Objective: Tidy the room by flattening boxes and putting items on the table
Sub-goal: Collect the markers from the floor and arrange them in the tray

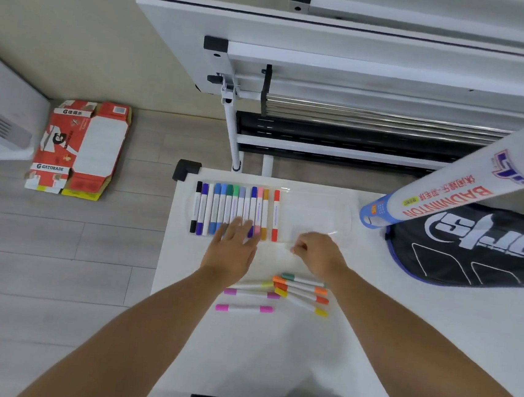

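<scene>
Left grip (234, 243) spread wide on row of markers (234, 210) in clear tray (316, 216), right grip (316, 251) curled at tray's edge, hold not discernible, loose markers (277, 292) scattered nearer on table (270, 359), badminton tube (447, 190) and black bag (473, 250) placed rightward, flattened box (80, 148) laid on floor (58, 242)

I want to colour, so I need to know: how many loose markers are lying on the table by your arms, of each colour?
Pink markers: 2
Yellow markers: 2
Orange markers: 2
Green marker: 1
Total: 7
</scene>
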Demonstrator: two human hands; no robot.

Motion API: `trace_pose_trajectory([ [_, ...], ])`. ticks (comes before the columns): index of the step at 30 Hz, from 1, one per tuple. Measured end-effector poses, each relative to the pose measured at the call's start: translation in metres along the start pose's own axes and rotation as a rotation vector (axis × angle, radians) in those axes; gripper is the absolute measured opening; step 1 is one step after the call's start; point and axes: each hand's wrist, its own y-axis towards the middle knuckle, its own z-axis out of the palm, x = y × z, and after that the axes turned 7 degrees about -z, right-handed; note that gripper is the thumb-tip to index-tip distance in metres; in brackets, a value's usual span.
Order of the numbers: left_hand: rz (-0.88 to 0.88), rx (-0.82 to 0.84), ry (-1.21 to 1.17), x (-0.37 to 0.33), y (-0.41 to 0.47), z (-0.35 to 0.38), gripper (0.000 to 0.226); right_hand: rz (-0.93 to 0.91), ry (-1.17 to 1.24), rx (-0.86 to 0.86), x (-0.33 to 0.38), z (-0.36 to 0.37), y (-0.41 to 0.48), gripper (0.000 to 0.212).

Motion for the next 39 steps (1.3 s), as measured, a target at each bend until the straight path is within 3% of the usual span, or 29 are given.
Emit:
trace_pose_trajectory([
  [5, 0.192, -0.048, 0.027, -0.011, -0.028, 0.017, 0.041, -0.052, -0.287, 0.139, -0.038, 0.022, -0.055, 0.016],
  [8, 0.227, -0.091, 0.054, -0.014, -0.028, 0.02, 0.04, -0.044, -0.333, 0.102, -0.048, 0.032, -0.064, 0.022],
  [12, 0.215, -0.097, 0.063, -0.015, -0.024, 0.017, 0.038, 0.048, -0.238, 0.038, -0.046, 0.034, -0.06, 0.02],
  [23, 0.208, -0.103, 0.032, -0.016, -0.018, 0.011, 0.034, 0.086, -0.193, -0.102, -0.051, 0.03, -0.052, 0.013],
  [27, 0.187, -0.107, 0.008, -0.015, -0.017, 0.013, 0.034, 0.092, -0.133, -0.046, -0.047, 0.036, -0.053, 0.023],
  [30, 0.186, -0.125, 0.002, -0.013, -0.015, 0.012, 0.032, 0.134, -0.081, -0.025, -0.043, 0.037, -0.05, 0.01],
  [39, 0.119, -0.151, -0.006, 0.002, -0.002, -0.012, 0.034, 0.085, 0.243, -0.15, -0.016, 0.0, -0.035, 0.02],
])
